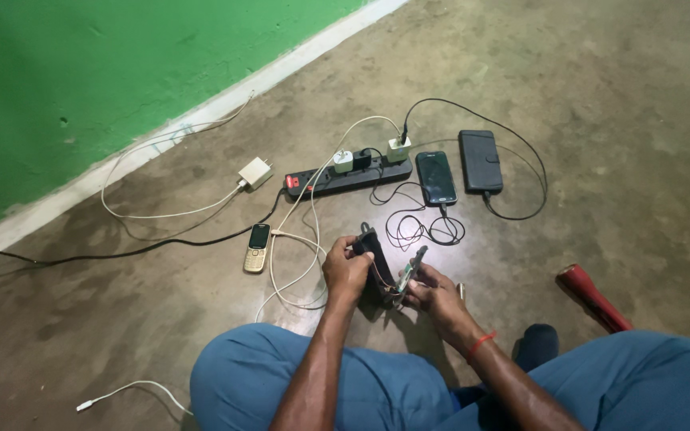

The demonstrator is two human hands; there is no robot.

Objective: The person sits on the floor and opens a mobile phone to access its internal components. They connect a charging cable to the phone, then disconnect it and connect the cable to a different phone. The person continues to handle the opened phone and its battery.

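My left hand [345, 271] clamped on black casing [370, 243]; my right hand [434, 291] pinches small circuit board [410, 267], thin wires joining them. Both held above concrete floor [600, 120], near black power strip [345, 179] and keypad phone [257, 247]

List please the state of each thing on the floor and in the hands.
Power strip: three plugs inserted.
Loose white charger: unplugged, on floor.
Smartphone: screen dark, cable connected.
Cased phone: closed, cable connected.
Keypad phone: screen dark, lying flat.
Left hand: gripping black part.
Right hand: holding small circuit board.
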